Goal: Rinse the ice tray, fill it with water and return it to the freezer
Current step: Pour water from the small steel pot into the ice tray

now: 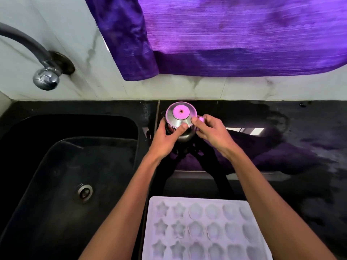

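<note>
Nearest the camera lies the ice tray (204,229), flat on the black counter (300,184), its long axis running left to right, moulds facing up and, as far as can be seen, dry. Both forearms pass over its near half, reaching away from it. Farther back, near the wall, stands a steel jug (181,122) with a pink-centred lid. The left hand (166,141) wraps the jug's left flank, thumb laid across the lid rim. The right hand (211,133) pinches at the lid's right edge beside the handle, fingers curled; whether it holds handle or lid cannot be told.

Judgement: filling is in preparation; the jug must come toward the tray, which lies directly below the hands, about equally near both.

Room: the sink (65,166) borders the tray's left edge closely; open counter lies right. A tap (45,77) projects from the far-left wall, and a purple curtain (225,34) hangs above.
</note>
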{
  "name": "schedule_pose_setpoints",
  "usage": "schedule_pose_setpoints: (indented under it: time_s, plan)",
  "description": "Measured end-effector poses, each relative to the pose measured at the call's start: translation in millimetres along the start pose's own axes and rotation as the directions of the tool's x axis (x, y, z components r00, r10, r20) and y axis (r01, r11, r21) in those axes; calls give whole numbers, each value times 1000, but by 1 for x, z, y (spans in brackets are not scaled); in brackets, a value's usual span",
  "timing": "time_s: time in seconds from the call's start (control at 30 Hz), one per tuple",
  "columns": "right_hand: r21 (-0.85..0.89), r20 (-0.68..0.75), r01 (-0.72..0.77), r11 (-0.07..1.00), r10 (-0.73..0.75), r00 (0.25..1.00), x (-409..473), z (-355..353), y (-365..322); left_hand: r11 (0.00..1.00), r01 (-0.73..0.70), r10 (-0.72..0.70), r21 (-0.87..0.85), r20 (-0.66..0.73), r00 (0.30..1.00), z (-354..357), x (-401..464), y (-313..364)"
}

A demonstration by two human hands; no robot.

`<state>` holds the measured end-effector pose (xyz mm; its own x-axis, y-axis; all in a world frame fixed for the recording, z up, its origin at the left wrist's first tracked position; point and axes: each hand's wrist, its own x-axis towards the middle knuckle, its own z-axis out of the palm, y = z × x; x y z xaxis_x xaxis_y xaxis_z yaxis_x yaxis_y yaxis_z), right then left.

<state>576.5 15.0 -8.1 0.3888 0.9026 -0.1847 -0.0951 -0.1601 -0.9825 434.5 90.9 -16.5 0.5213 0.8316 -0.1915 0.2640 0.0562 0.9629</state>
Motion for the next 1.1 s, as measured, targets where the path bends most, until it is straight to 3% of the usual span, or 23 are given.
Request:
schedule_pose_setpoints:
  time_s: [0.23,0.43,0.63,1.1]
  plan:
    - [20,-35,66,998,-65,997,-45,-7,-21,996,-83,84,-43,37,996,12,-36,21]
    - [-186,-92,137,973,-156,983,-111,-33,-36,985,-155,163,-74,124,979,30,-93,35]
    - [-173,-158,125,977,-153,976,-179,-50,-33,982,-151,171,-117,185,968,60,-150,35]
    - [-417,-252,-19,909,-96,963,-273,-108,-30,967,3,66,-256,260,963,151,-232,19]
